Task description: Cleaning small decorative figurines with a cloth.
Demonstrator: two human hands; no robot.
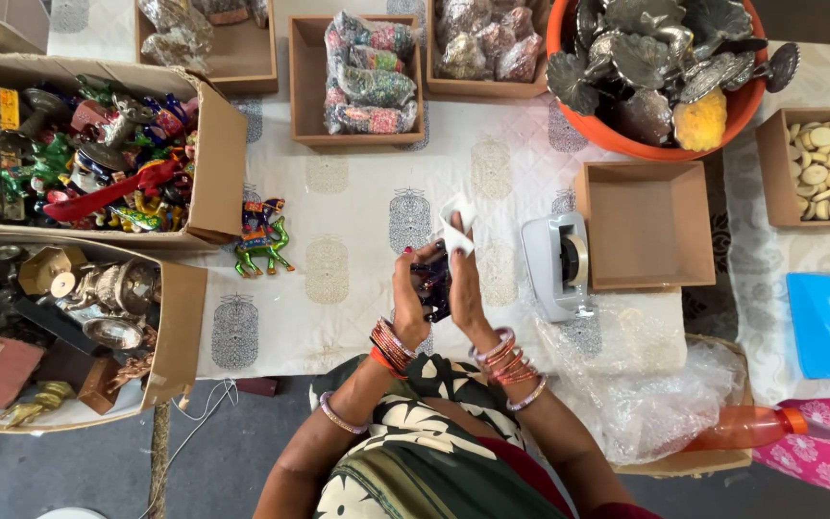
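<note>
Hands met at centre: left hand gripped dark figurine, right hand pinched white wrap at 12 o'clock.

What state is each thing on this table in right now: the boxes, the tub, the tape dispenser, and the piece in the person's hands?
Small dark object: held between both hands.
Left hand: gripping it.
Right hand: gripping it, white scrap at fingertips.
Square box: open, empty.
Orange tub: heaped with metal pieces.
Tape dispenser: loaded, untouched.
Painted animal figurine: unwrapped, lying on the cloth.
Left carton: open, full.
</note>
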